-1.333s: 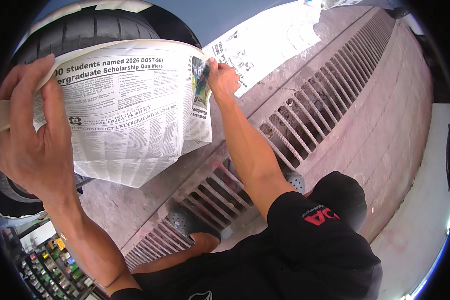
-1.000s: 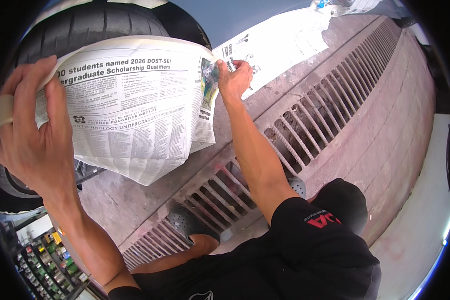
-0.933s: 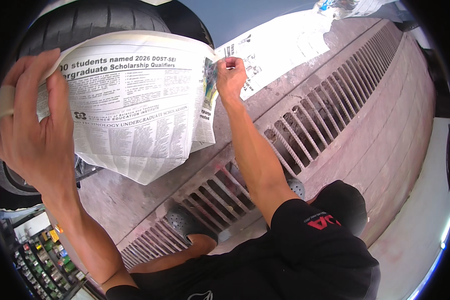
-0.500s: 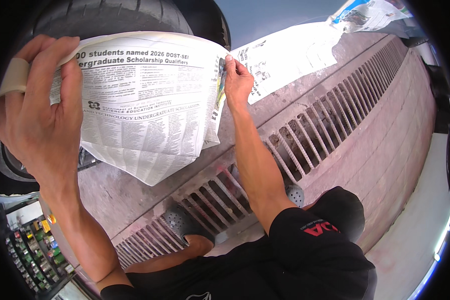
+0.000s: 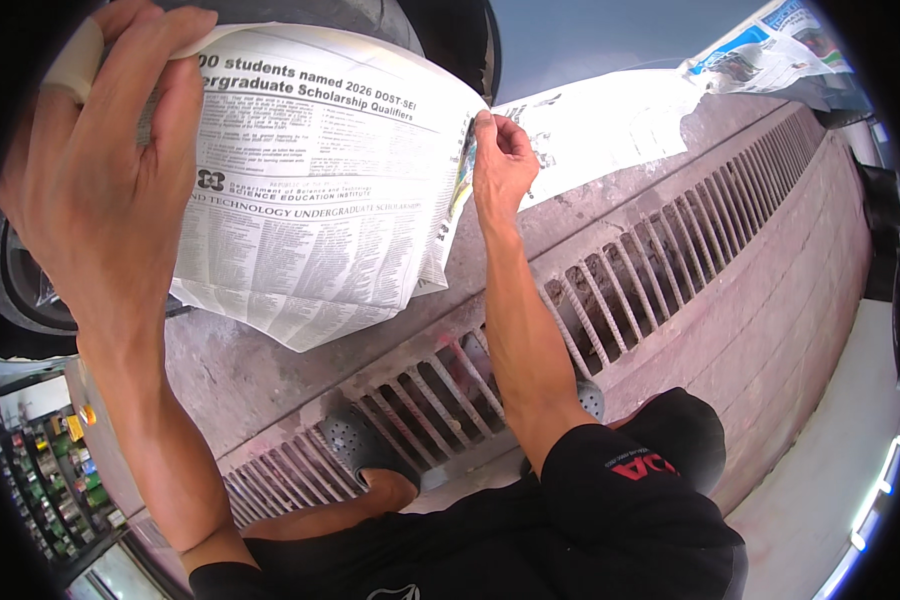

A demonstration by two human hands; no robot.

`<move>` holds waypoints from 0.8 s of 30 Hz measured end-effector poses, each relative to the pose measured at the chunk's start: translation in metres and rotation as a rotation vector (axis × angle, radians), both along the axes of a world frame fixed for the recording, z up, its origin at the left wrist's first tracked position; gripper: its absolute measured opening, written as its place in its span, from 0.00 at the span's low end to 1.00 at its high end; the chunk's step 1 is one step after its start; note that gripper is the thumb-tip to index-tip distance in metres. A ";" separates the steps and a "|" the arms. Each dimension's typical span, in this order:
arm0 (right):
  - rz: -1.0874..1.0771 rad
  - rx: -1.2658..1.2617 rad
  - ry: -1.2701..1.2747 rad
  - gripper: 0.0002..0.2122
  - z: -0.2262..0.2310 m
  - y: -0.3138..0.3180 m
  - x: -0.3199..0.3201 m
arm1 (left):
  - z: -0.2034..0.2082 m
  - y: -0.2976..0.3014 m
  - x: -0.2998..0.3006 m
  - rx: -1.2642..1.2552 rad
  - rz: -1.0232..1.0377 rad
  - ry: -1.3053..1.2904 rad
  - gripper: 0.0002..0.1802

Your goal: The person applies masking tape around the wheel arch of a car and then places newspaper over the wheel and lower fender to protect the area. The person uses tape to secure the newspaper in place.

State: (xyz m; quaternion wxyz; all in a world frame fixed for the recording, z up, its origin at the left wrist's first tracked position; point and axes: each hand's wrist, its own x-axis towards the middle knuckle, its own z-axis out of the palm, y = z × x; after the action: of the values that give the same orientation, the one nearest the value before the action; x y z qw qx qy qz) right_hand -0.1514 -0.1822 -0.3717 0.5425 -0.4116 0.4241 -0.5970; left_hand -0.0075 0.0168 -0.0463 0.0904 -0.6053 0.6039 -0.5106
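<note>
A newspaper sheet [image 5: 310, 190] is stretched between my two hands, its lower edge hanging in a folded point. My left hand [image 5: 110, 170] grips its upper left edge with curled fingers. A beige ring, apparently a roll of masking tape [image 5: 76, 62], sits at the fingers of that hand. Along the sheet's top edge runs a pale strip that looks like tape. At the upper right corner, my right hand [image 5: 505, 165] pinches the paper between thumb and fingers. Behind the sheet is a black tire [image 5: 320, 14], mostly covered.
More newspaper [image 5: 610, 135] spreads along the lower part of a blue-grey panel [image 5: 590, 40], with a crumpled coloured sheet [image 5: 770, 55] at far right. Below runs a metal drain grating [image 5: 620, 290] with open slots. My grey clog [image 5: 345, 440] rests by it. Small colourful items [image 5: 50, 480] stand lower left.
My left hand and the sheet's left side have moved up and to the right in the picture. My right hand has shifted a little right and still pinches the corner. The view has shifted slightly.
</note>
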 end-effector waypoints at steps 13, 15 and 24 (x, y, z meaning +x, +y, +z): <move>-0.191 -0.191 0.414 0.19 -0.012 -0.011 0.010 | -0.017 -0.016 -0.017 -0.079 -0.245 0.271 0.16; -0.215 -0.235 0.438 0.19 -0.016 -0.012 0.015 | -0.016 -0.017 -0.020 -0.079 -0.250 0.272 0.16; -0.285 -0.457 0.519 0.14 -0.023 -0.017 0.023 | -0.005 -0.033 -0.033 -0.096 -0.251 0.270 0.16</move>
State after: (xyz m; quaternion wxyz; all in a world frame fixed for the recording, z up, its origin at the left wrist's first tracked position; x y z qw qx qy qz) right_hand -0.1287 -0.1996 -0.3947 0.2225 -0.5964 0.4564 -0.6217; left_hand -0.0406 -0.0166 -0.0509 -0.0847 -0.5918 0.6563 -0.4603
